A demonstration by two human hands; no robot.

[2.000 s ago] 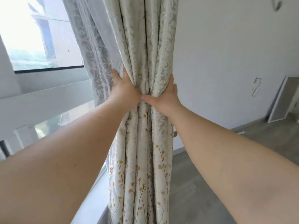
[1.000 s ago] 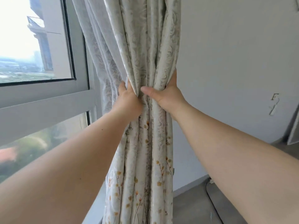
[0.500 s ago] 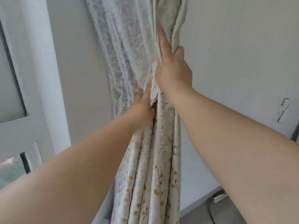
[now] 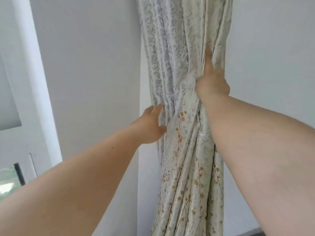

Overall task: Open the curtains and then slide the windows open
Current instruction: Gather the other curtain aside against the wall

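The curtain point(image 4: 185, 150), cream with a leaf weave and small orange flowers lower down, hangs bunched in a narrow column against the wall. A white lace layer shows among its upper folds. My left hand point(image 4: 150, 126) rests flat on the bundle's left edge, fingers apart, holding nothing. Higher up, my right hand point(image 4: 211, 82) has its fingers curled into the right-hand folds, with one finger pointing upward along the fabric. The white window frame point(image 4: 34, 82) stands at the far left. A strip of glass point(image 4: 6, 181) shows at the lower left.
A plain grey wall point(image 4: 95, 65) lies between the window frame and the curtain, and more wall point(image 4: 272, 48) extends to the right. A dark bit of floor point(image 4: 255, 233) shows at the bottom right.
The curtain bundle has been pushed right, away from the window, and now sits against the wall. My left hand has let go and opened. My right hand stays high in the folds.
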